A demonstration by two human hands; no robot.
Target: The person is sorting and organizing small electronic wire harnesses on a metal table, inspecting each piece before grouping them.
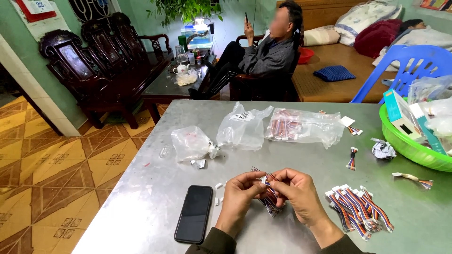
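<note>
Left hand: the left hand (240, 193) is raised just above the metal table (141, 207), fingers curled, thumb and forefinger pinching a small white connector (263, 179) at the end of a bundle of coloured wires (270, 200).
Right hand: the right hand (297, 189) meets the left at the same spot, its fingertips pressed onto the connector and wires, the other fingers folded round the bundle.
Wire bundle: held between both hands, near the front edge of the table; its lower end hangs down between the palms, and whether it touches the table cannot be told.
Phone: a black phone (194, 214) lies flat, screen up and dark, just left of the left wrist.
Loose bits: small white pieces (218, 186) lie on the table between phone and left hand.
Finished-looking pile: a heap of striped wire pieces with white ends (359, 207) lies right of the right hand, apart from it.
Bags: three clear plastic bags lie further back, one knotted (190, 142), one nearly empty (243, 126), one holding reddish parts (301, 124).
Basin: a green basin (409, 148) with boxes and bags stands at the table's right edge.
Beyond the table: a person sits in a dark wooden chair (263, 59), looking at a phone.
</note>
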